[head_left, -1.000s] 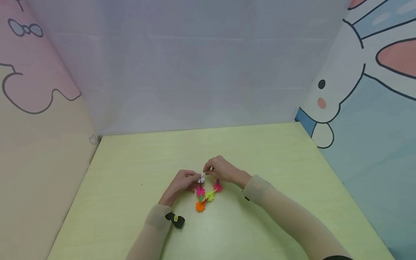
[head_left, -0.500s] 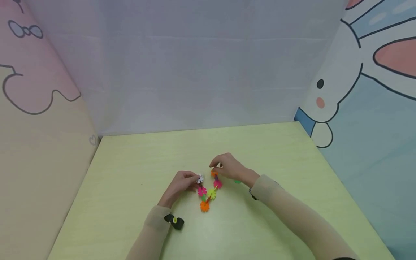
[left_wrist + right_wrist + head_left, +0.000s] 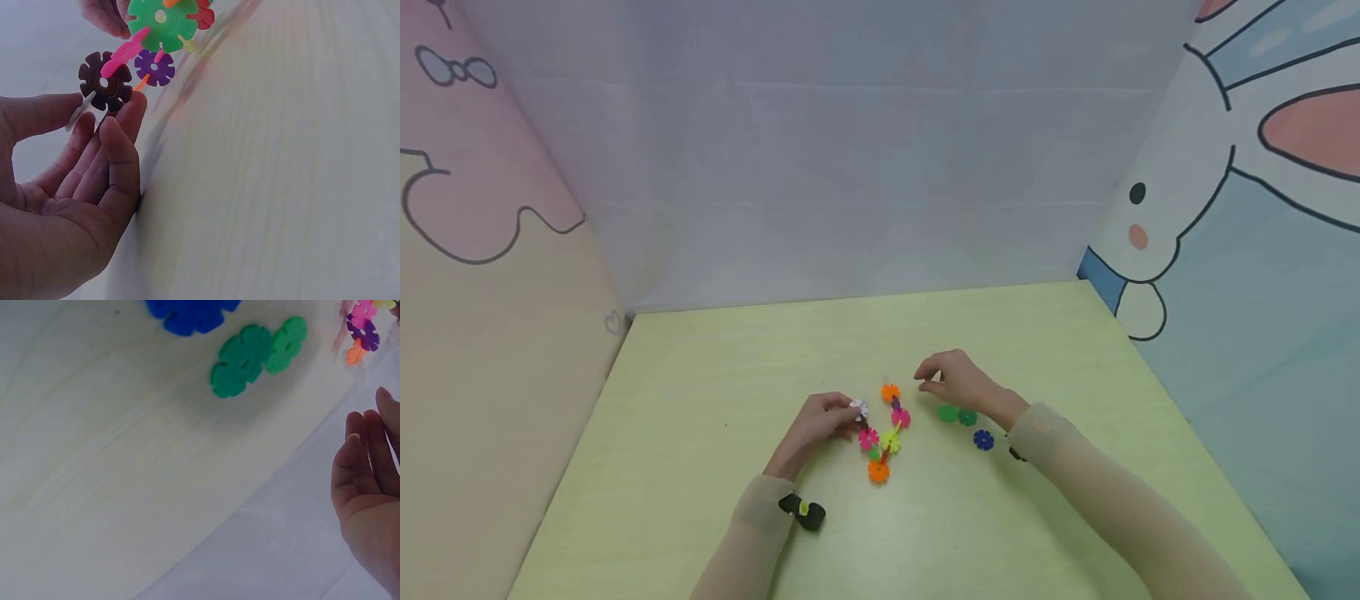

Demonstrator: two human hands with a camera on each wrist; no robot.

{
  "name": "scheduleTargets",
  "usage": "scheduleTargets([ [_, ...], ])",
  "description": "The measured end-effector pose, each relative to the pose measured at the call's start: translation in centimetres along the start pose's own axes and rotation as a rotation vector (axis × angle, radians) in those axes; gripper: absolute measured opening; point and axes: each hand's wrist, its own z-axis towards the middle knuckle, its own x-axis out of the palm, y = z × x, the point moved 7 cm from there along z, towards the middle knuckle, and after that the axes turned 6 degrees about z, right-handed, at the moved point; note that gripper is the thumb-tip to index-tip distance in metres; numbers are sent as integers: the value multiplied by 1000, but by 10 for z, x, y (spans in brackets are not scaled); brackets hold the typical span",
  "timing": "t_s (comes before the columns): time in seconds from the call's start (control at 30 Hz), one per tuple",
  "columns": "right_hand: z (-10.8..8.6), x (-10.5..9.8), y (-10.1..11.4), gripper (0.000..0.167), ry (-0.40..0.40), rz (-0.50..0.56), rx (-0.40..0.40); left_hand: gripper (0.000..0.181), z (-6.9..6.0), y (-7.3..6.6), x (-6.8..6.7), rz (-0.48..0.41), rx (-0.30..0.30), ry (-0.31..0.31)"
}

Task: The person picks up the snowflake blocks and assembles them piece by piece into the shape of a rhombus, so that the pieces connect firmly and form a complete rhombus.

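Observation:
A bent chain of slotted plastic snowflake discs, with a yellow disc [image 3: 891, 442] in its middle, hangs or lies between my hands. My left hand [image 3: 815, 427] pinches the white disc [image 3: 859, 408] at one end. The left wrist view shows this disc joined to a brown disc [image 3: 112, 94]. An orange disc [image 3: 891, 392] and a purple disc [image 3: 364, 332] are near the chain's other end. My right hand [image 3: 961, 383] is apart from the chain, to its right, above the table. Its fingers are loosely bent with nothing visible between them.
On the pale yellow table [image 3: 700, 367], a light green disc [image 3: 948, 413], a darker green disc [image 3: 967, 417] and a blue disc [image 3: 983, 440] lie below my right forearm. A pale cloth wall [image 3: 865, 183] stands behind the table.
My right hand has let go of the chain's far end and moved right. The loose green and blue discs have come into sight. My left hand stays put while the chain has swung slightly right.

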Motion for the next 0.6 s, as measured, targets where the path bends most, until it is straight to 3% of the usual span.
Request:
scheduleTargets([
  [0.2,-9,-2,-12,20,21,9,49,26,0,2,0,-2,-34,-20],
  [0.4,-18,2,-29,26,87,13,173,38,2,2,0,13,-19,5],
  [0.6,-26,6,-41,36,136,8,213,40,1,2,-1,35,-10,20],
])
